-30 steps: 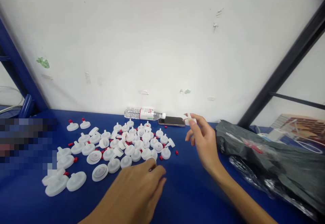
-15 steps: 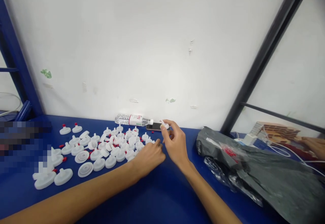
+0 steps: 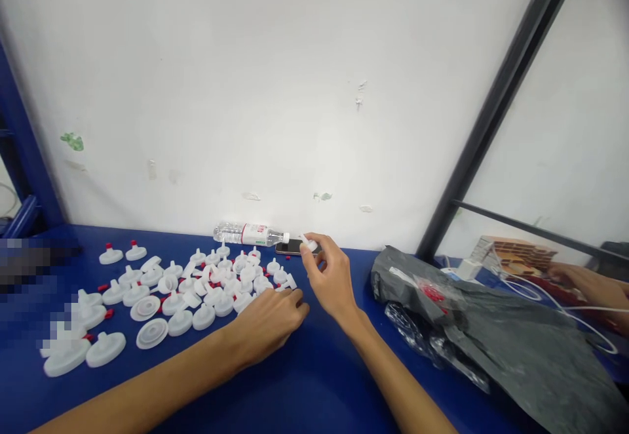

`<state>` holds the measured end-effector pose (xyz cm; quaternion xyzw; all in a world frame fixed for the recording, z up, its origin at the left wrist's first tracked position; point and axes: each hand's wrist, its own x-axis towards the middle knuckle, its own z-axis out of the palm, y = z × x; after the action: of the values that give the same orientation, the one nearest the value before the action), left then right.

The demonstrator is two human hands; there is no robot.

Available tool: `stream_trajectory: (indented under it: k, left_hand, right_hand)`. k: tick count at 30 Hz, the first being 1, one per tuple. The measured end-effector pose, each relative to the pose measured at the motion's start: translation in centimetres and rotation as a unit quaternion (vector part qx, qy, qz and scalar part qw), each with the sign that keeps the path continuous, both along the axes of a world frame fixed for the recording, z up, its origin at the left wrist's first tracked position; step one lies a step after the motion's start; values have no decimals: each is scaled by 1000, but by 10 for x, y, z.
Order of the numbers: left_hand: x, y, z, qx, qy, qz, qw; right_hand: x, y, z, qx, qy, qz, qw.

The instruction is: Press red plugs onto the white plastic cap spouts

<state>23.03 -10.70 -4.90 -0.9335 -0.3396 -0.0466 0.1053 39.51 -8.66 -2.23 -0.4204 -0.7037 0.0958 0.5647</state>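
My right hand (image 3: 330, 275) is raised over the table, pinching a white plastic nozzle cap (image 3: 309, 244) between thumb and fingers. Lower and to the left, my left hand (image 3: 275, 319) has its fingers curled down near the table, at the right edge of a spread of white nozzle caps (image 3: 204, 316). Whatever its fingertips may hold is hidden. One white cap (image 3: 288, 282) lies tipped just beyond its knuckles. Several caps carry small red tips (image 3: 133, 244); others lie flat with the round underside (image 3: 152, 334) showing.
Against the wall lie a clear water bottle (image 3: 250, 234) and a dark phone (image 3: 289, 246). To the right, a grey plastic bag (image 3: 491, 329) carries a clear packet of red pieces (image 3: 432, 292). Beyond the dark post (image 3: 496, 113) are white cables (image 3: 528, 290) and another person's hand (image 3: 584, 283).
The view has turned slightly, so the scene sits further left. My left hand has drawn down and back a little, uncovering the tipped cap. My right hand keeps its pinch.
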Motion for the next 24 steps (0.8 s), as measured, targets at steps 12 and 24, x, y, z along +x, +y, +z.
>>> stream_trajectory:
  k: [12,24]
  left_hand:
    - [-80,31,33,-21,-397,83,914]
    - [-65,16,30,-215,-500,100,833]
  right_hand:
    - [-2,-2,-8,-1,-155,31,987]
    - [-5,-8,-9,-5,-197,32,980]
